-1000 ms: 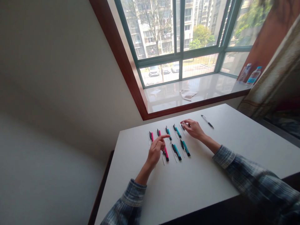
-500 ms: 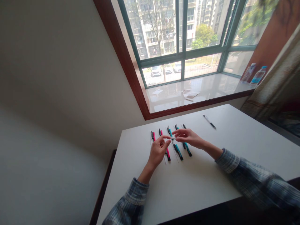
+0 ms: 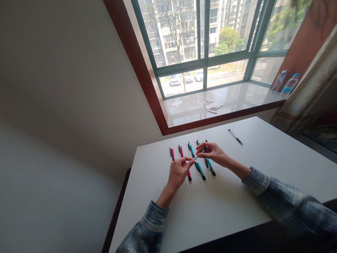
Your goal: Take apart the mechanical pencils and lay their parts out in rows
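Note:
Between my two hands is a slim white and black pen (image 3: 196,157), held above the table and tilted up to the right. My left hand (image 3: 178,173) pinches its lower white end with thumb and forefinger. At the upper, dark end, the fingers of my right hand (image 3: 215,154) are closed around it. Beneath and around the hands lie disassembled pens: pink barrels (image 3: 173,154), teal barrels (image 3: 201,171), black pen parts and thin clear refills. My hands partly hide several of these pieces.
One white and black pen (image 3: 235,137) lies apart on the white table (image 3: 237,203), toward the back right. Beyond the table, the windowsill (image 3: 189,114) bears a crumpled cloth (image 3: 213,106) and two plastic bottles (image 3: 290,85). A curtain (image 3: 305,84) hangs at right.
The held pen has turned so its dark end points up to the right, showing more of its length. My right fingers have shifted slightly up; my left hand moved a little right.

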Action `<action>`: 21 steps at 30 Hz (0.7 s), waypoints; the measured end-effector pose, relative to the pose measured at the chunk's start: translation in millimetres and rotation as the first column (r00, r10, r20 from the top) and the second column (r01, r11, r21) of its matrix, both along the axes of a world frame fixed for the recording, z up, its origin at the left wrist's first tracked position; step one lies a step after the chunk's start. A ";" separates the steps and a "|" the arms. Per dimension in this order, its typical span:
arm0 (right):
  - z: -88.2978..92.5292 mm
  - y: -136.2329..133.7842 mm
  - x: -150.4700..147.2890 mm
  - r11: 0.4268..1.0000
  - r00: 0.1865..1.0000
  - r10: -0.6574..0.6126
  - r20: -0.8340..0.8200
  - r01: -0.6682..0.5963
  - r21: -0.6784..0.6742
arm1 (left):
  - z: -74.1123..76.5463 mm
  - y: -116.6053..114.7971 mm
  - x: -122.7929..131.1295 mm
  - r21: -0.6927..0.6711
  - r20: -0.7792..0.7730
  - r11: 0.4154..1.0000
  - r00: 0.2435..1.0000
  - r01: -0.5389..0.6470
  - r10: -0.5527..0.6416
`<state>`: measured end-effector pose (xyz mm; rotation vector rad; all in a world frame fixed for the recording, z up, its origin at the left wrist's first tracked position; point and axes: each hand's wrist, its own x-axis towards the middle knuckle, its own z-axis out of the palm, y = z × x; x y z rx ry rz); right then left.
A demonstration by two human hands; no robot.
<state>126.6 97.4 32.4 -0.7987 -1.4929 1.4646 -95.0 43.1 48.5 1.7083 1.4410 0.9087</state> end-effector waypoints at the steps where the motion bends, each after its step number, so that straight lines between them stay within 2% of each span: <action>1: 0.4 -0.4 -0.3 1.000 1.000 0.000 -0.006 0.000 0.003 | -0.5 0.3 -0.2 0.000 0.016 1.000 1.000 0.000 0.000; 6: 1.4 -1.3 0.0 1.000 0.999 -0.003 -0.037 0.003 0.022 | -0.6 2.4 -1.2 -0.028 0.096 1.000 0.995 0.011 -0.009; 14: -1.1 -0.2 0.6 0.999 0.997 -0.055 -0.059 0.055 -0.001 | 0.4 2.4 -1.0 -0.025 0.103 0.999 0.995 0.019 -0.016; 18: 0.5 7.5 5.7 0.974 0.973 -0.225 -0.052 0.227 0.020 | 1.1 1.3 -1.7 0.001 0.080 1.000 0.997 0.016 -0.017; 21: -1.5 21.7 21.6 0.916 0.916 -0.399 -0.036 0.400 0.034 | 0.6 0.1 -2.2 0.006 0.072 1.000 0.997 0.016 -0.017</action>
